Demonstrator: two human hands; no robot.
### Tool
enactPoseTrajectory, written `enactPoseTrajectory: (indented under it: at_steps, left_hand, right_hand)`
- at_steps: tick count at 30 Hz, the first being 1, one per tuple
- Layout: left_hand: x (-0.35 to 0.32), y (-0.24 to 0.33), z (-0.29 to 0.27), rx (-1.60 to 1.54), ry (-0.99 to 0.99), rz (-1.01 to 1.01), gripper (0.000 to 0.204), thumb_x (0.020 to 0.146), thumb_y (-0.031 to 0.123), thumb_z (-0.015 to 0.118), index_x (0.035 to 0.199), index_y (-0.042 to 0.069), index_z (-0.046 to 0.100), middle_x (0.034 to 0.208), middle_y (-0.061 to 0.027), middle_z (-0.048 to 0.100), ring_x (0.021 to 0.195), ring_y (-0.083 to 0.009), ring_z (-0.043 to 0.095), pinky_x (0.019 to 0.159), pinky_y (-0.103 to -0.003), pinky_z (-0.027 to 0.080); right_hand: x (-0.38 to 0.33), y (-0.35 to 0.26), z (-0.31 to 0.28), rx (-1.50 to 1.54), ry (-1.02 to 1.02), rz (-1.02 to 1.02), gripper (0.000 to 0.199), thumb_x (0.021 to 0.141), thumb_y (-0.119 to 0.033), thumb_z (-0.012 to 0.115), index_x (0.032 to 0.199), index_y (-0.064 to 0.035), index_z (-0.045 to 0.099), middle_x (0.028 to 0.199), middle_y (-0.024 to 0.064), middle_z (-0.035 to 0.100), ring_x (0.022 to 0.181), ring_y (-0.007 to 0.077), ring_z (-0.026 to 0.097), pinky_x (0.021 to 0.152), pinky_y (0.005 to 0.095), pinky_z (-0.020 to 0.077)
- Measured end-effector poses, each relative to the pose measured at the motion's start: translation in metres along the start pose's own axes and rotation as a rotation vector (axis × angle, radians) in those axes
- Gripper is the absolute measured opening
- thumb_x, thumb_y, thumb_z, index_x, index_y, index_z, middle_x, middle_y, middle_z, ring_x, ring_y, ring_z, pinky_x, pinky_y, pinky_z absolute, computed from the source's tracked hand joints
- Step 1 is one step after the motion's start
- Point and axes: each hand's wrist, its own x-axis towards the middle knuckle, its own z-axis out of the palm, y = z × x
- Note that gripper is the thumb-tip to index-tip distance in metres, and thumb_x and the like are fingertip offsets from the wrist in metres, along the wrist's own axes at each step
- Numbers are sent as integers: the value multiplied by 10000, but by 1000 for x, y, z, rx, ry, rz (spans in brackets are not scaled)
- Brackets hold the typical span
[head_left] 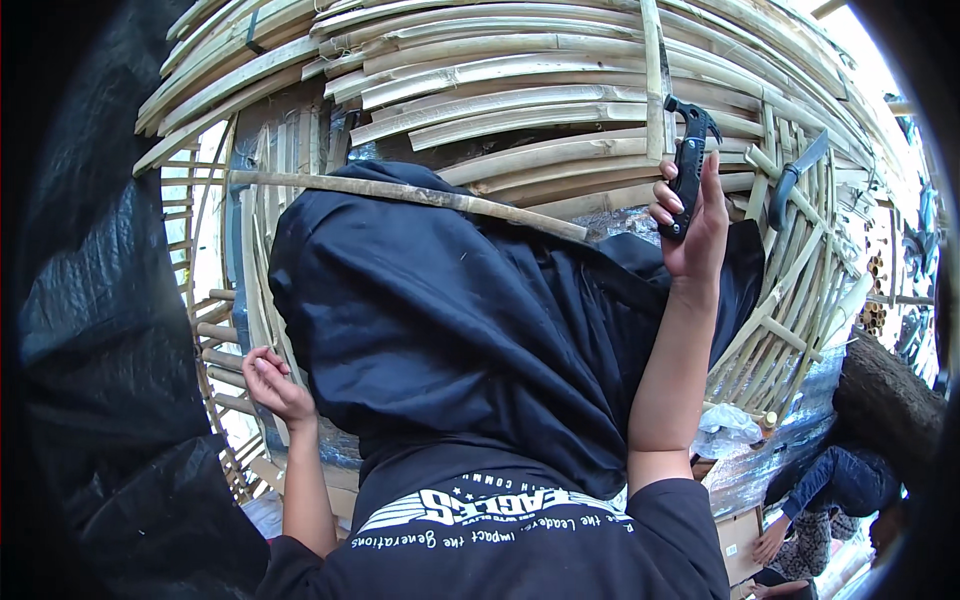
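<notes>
My right hand is raised above my dark-clothed lap, closed around a black hammer multi-tool with its clawed head pointing up. At the left, beside my knee, my left hand has its fingers curled in; whatever they may pinch is too small to make out. A split bamboo strip lies across my knees, slanting down to the right. Right of the multi-tool, a knife with a dark handle rests on a bamboo lattice.
Long split bamboo strips are stacked ahead of me. An upright bamboo piece crosses them. Black sheeting hangs at the left. Another person's hand and sleeve show at lower right, near a cardboard box and a plastic bag.
</notes>
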Motion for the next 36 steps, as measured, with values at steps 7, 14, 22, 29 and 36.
enactPoseTrajectory:
  at_steps: [7, 14, 22, 29, 36]
  left_hand:
    - [-59, -83, 7, 435, -243, -117, 439, 1124, 325, 342, 1183, -41, 579, 919, -122, 645, 858, -225, 600, 805, -374, 482]
    - [-53, -114, 4, 233, -57, -187, 461, 1124, 333, 352, 1141, -63, 589, 976, -196, 671, 904, -330, 643, 873, -447, 491]
    - [150, -5, 24, 282, 495, 400, 247, 1077, 160, 531, 1198, -55, 528, 1052, -204, 646, 933, -225, 663, 833, -350, 549]
    - [151, 140, 216, 465, -780, 771, 253, 980, 221, 643, 1143, 29, 659, 970, -153, 688, 894, -334, 675, 804, -428, 529]
    - [114, 120, 312, 921, -1422, 533, 340, 975, 393, 630, 1041, 87, 761, 1022, -190, 741, 1017, -373, 697, 904, -476, 550]
  right_hand:
    - [2, -1, -3, 11, 14, -36, 377, 1045, -421, 594, 1124, -63, 507, 917, 35, 544, 622, 51, 449, 502, 201, 381]
    - [2, -1, -4, 8, -2, -26, 354, 1037, -415, 606, 1091, -81, 501, 908, 34, 551, 619, 54, 460, 498, 204, 388]
    - [3, 0, -4, -5, 22, -34, 346, 1031, -411, 620, 1089, -90, 503, 906, 38, 548, 615, 60, 458, 502, 207, 377]
    - [3, -3, -3, -26, 24, -33, 356, 1028, -410, 627, 1107, -86, 498, 893, 31, 535, 610, 61, 452, 493, 216, 370]
    - [5, -2, -4, -5, 29, -27, 341, 1036, -413, 610, 1096, -93, 508, 888, 29, 535, 611, 67, 452, 493, 220, 370]
